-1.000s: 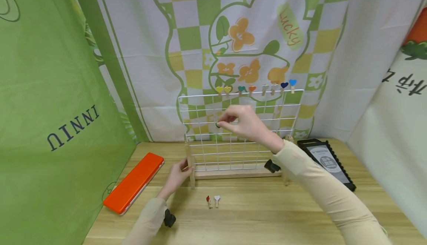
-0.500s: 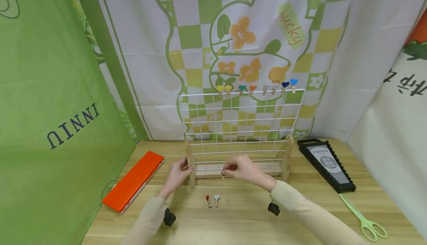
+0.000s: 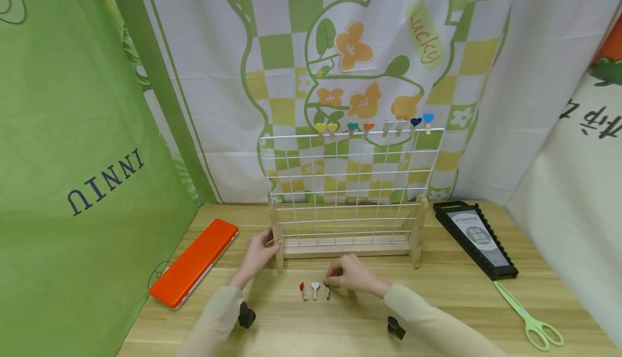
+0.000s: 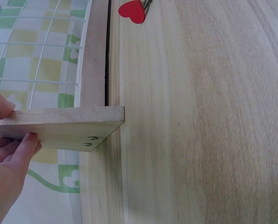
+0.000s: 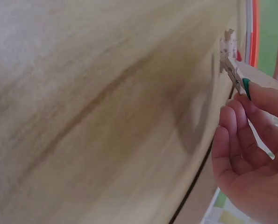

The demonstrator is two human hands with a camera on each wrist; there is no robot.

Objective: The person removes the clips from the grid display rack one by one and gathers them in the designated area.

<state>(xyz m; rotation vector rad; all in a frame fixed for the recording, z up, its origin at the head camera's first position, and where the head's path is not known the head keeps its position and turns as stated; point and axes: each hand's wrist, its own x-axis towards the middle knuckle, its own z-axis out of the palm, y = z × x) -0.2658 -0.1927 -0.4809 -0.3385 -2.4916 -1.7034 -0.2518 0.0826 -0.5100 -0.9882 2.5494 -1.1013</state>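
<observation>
My right hand [image 3: 357,275] pinches a small wooden clothespin [image 5: 233,72] with a dark green heart, low over the table. Just left of it lie a clothespin with a white heart [image 3: 315,289] and one with a red heart [image 3: 303,290]. With thumb and fingers on opposite faces, my left hand [image 3: 256,254] grips the left wooden leg [image 4: 59,122] of the stand. That stand bears an upright white wire grid [image 3: 359,189]. Along the grid's top wire sit several heart clothespins, among them a yellow one [image 3: 332,128], an orange one [image 3: 368,127] and a light blue one [image 3: 428,119].
An orange-red case [image 3: 196,262] lies left of the stand. On the right are a black holder with a grey label [image 3: 476,238] and green-handled scissors [image 3: 532,322]. A patterned curtain [image 3: 277,54] hangs behind, and a green cloth [image 3: 73,146] at the left.
From in front of the grid, my right hand has come down to the table with the dark green clothespin, beside the white and red ones. My left hand stays on the leg.
</observation>
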